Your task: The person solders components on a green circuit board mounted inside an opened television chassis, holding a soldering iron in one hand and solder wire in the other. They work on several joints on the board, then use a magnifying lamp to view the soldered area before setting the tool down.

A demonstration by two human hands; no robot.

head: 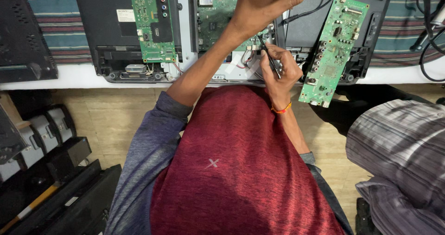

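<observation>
Head view: right hand [279, 68] pinches a thin black probe [268, 55] on the middle circuit board [214, 12]; left hand [262, 6] grips something dark, perhaps a lamp.

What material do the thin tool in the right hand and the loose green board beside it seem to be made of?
Thin tool in the right hand: dark and slender, perhaps metal; too small to be sure. Loose green board: rigid laminate, probably fibreglass, with glossy green coating and soldered parts.
</observation>
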